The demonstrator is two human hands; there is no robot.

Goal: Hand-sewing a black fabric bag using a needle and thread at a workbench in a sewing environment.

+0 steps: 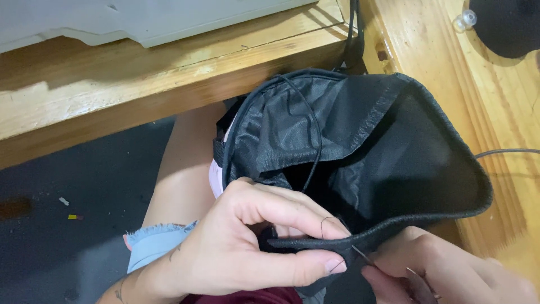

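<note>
Black fabric bag (360, 146), shown open and inside out over my lap, just below the edge of the wooden table (112, 84). Its thick, felt-like rim curved from the upper right down to the lower centre, where my hands met it. My left hand (247, 247) was clenched on the rim: the thumb lay flat along the outer face of the edge and the fingers curled over it from inside, pinching the fabric between them. My right hand (444, 267) sat just beside it at the lower right, fingers closed on a thin metal needle (363, 255) whose tip entered the rim close to my left thumb. A fine dark thread (326, 225) looped above the rim at that point. A thin black cord (312, 129) ran down across the shiny lining inside the bag. My bare thigh and the frayed hem of my light denim shorts (154, 242) showed beneath my left wrist. A pale grey machine base (140, 22) rested on the table top at the upper left.
</note>
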